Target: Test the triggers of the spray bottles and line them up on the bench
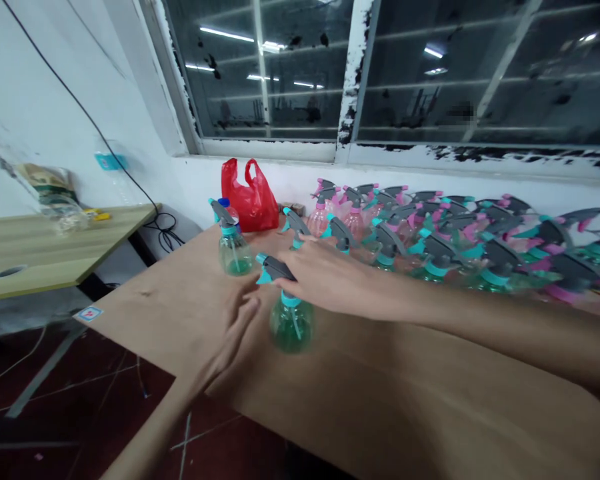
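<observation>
A green spray bottle [293, 327] with a grey and turquoise trigger head stands upright near the middle of the brown table. My right hand [325, 273] reaches in from the right and is closed on the back of that head; some of its fingers are hidden. Just left of the bottle is my left hand [237, 327], its fingers apart and slightly bent, with nothing in them. Another green spray bottle [236, 253] stands farther back on the left. Behind my right hand and forearm, several green and pink spray bottles [435, 257] crowd together.
A red plastic bag [250, 197] sits at the back by the wall, beside a blue-capped bottle [225, 203]. The brown table [180, 300] ends at a left corner bearing a small sticker [90, 313]. A wooden desk [70, 240] and black cable [165, 227] lie farther left.
</observation>
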{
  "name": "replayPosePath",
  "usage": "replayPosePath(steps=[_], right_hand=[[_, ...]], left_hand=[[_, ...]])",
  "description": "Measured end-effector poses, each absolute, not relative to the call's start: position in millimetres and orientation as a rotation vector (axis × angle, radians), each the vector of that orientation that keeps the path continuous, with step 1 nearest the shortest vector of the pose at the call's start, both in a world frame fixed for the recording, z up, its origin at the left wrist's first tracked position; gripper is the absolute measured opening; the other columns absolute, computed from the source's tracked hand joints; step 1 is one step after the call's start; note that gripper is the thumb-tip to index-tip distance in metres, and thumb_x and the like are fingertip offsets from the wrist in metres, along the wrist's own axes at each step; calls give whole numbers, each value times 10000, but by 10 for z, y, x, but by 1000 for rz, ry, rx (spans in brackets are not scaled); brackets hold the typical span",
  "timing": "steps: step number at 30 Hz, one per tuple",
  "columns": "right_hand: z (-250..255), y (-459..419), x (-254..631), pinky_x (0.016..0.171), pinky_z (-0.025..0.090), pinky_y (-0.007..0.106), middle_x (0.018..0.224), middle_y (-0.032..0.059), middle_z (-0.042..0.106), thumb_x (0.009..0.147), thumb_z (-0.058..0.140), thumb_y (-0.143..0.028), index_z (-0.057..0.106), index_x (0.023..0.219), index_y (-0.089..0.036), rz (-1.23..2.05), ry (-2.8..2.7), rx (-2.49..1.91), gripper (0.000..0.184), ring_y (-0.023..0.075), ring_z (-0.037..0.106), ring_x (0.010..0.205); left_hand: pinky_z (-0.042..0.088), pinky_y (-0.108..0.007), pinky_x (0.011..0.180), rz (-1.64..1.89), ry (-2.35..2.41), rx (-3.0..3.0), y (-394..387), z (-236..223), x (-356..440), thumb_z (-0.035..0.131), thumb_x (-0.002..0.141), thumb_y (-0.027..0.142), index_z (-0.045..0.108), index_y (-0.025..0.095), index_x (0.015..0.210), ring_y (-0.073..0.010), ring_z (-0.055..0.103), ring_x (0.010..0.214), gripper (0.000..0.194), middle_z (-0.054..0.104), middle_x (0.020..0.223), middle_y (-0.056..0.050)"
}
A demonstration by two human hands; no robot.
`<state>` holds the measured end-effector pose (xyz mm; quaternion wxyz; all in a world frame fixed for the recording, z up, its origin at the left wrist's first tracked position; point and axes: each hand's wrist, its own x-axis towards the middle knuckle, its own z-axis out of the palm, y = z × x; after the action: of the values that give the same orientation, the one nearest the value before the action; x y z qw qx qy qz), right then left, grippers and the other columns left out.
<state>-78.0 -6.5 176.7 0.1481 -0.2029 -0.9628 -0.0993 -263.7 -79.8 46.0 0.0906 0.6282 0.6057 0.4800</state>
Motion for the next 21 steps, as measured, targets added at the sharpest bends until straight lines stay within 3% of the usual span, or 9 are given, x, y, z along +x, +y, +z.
replayPosePath(steps=[3, 7, 10, 13, 15, 18, 21], right_hand=[[1750, -196, -441, 654, 445, 373, 731, 130, 683, 883, 501, -292, 692, 813, -123, -285, -2787, -635, 265, 272, 638, 759], [1717, -307, -18, 687, 457, 388, 716, 112, 681, 884, 496, -252, 668, 788, -127, -241, -2799, -718, 234, 292, 642, 822], [1674, -340, 299, 725, 458, 404, 752, 108, 682, 892, 504, -269, 660, 795, -143, -194, -2751, -759, 223, 310, 631, 895], [1613, -321, 674, 671, 469, 399, 716, 88, 666, 880, 515, -469, 658, 878, -164, -10, -2656, -866, 337, 294, 638, 811], [1545, -275, 958, 638, 481, 378, 865, 91, 688, 821, 526, -597, 633, 1034, -198, 239, -2649, -911, 464, 273, 645, 802], [1363, -170, 1355, 793, 498, 410, 1231, 88, 599, 678, 642, -659, 477, 1291, -292, 511, -2582, -968, 734, 307, 591, 1063], [1116, -64, 1593, 922, 455, 452, 1331, 81, 528, 626, 713, -618, 427, 1314, -285, 710, -2486, -1010, 816, 311, 521, 1176]], left_hand=[[481, -450, 919, 1211, 1627, 1998, -974, 431, -2242, 519, 886, 516, 466, 305, 1320, -296, 574, 1118, 485, 548, 1309, -56], [401, -550, 975, 960, 1550, 2117, -1026, 431, -1747, 688, 772, 491, 257, 289, 1439, -359, 424, 1266, 820, 448, 1392, -120], [420, -545, 949, 941, 1512, 2117, -975, 405, -1439, 694, 785, 467, 287, 276, 1404, -352, 466, 1228, 765, 498, 1328, -124], [434, -526, 935, 903, 1433, 2106, -903, 381, -1204, 709, 778, 472, 343, 269, 1351, -333, 516, 1172, 710, 528, 1283, -106], [429, -519, 941, 890, 1376, 2103, -851, 381, -1080, 702, 786, 473, 342, 275, 1349, -324, 520, 1167, 697, 530, 1279, -96], [410, -533, 954, 856, 1346, 2100, -760, 395, -924, 699, 783, 490, 294, 280, 1391, -340, 499, 1187, 760, 511, 1307, -100], [399, -555, 954, 792, 1338, 2094, -640, 387, -772, 712, 760, 519, 303, 272, 1393, -361, 501, 1175, 793, 519, 1293, -109]])
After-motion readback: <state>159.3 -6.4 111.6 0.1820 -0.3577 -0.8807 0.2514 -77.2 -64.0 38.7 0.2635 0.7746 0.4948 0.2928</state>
